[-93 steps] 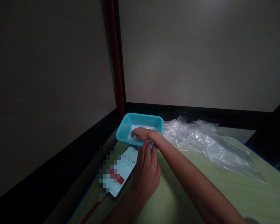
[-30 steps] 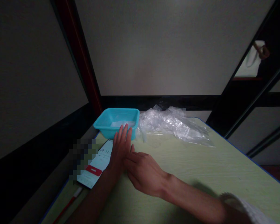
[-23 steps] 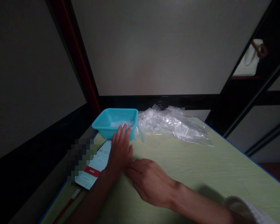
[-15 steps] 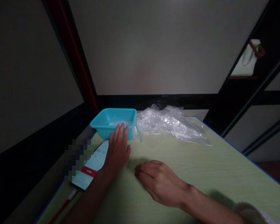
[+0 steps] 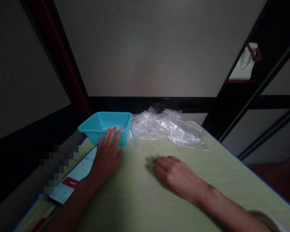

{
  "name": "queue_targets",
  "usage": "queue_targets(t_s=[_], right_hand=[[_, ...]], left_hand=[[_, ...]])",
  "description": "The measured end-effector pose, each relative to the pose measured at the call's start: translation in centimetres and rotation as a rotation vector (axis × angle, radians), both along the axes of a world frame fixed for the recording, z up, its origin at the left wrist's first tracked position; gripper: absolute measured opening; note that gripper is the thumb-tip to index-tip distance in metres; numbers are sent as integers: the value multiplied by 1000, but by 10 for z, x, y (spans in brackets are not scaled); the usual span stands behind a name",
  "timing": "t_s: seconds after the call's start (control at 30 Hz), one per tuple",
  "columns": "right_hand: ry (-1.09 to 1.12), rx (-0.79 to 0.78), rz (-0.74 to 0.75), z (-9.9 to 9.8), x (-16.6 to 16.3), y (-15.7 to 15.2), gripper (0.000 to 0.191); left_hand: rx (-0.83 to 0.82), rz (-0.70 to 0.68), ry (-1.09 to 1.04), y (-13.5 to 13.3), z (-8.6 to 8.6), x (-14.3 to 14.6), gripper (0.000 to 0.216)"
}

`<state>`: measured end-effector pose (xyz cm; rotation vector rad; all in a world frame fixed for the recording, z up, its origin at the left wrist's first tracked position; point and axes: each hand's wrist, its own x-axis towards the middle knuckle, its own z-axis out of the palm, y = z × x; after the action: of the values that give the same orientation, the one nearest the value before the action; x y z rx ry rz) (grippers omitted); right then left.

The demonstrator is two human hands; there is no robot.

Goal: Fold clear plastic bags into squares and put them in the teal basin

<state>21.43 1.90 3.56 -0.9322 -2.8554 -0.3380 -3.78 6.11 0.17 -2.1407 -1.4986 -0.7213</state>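
Observation:
My left hand (image 5: 108,156) is open, its fingers stretched forward and the thumb apart. Its fingertips reach the near wall of a turquoise plastic basin (image 5: 91,131); whether they touch it I cannot tell. Something pale lies inside the basin, partly hidden. Beneath my left wrist and palm a phone (image 5: 73,180) with a lit timer screen is partly covered. My right hand (image 5: 175,175) is over the middle of the table, palm down with loosely bent fingers a little apart, and nothing shows in it. Beyond it lies a heap of crumpled clear plastic bags (image 5: 166,127).
The pale green table (image 5: 145,203) has a blue edge and meets a grey panelled wall (image 5: 145,58) at the back. A red and white cable (image 5: 44,216) runs from the phone. At the right, a white bag (image 5: 243,66) stands in a dark recess.
The view has shifted, so the basin, phone and bags sit further left. My right hand has moved right, away from my left hand, and its fingers have loosened. My left hand stays by the basin.

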Motion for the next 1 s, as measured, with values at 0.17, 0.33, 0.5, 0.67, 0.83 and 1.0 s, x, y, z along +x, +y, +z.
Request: queue_targets(t_s=[0.17, 0.33, 0.5, 0.67, 0.83, 1.0], right_hand=[[-21, 17, -365, -3, 45, 18, 22], [-8, 30, -526, -18, 72, 29, 33], [3, 49, -595, -28, 73, 34, 44], [22, 62, -614, -33, 73, 39, 54], [65, 95, -560, -24, 67, 34, 58], [81, 73, -367, -7, 52, 20, 39]], left_hand=[[25, -15, 13, 2, 1, -1, 56], [29, -7, 30, 3, -2, -3, 57], [58, -30, -38, -1, -1, 0, 63], [167, -153, -104, -17, 9, 16, 71], [122, -317, -107, -46, 6, 37, 73], [-47, -452, -103, -72, -3, 50, 66]])
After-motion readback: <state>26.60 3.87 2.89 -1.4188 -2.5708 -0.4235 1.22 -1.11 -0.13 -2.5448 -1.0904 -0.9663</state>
